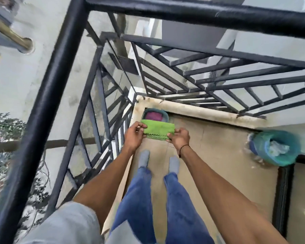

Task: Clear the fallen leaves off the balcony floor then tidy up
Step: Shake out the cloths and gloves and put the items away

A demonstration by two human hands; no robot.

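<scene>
I stand on the balcony floor (209, 155) and look down past my feet. From here I see no fallen leaves on the tan surface, so I judge the sweeping part to be finished, though the strip behind my legs and the blurred corner by the bin are hard to read. What I have in hand belongs to the tidying: my left hand (133, 133) and my right hand (179, 137) each pinch one end of a folded green cloth (158, 131), fingers curled over its edges, with the cloth stretched flat between them and its zigzag hem facing me. The two hands are apart, only joined by the cloth.

Just beyond the cloth, in the corner by the black railing (102, 110), sits a small teal tub (156, 115) with something purple inside; I take that as the likely home for the cloth. Off to my right a teal-lined waste bin (275, 147) holds pale, crumpled contents; I cannot tell whether leaves are among them. Still to do, as I judge it: finish folding and put the cloth away.
</scene>
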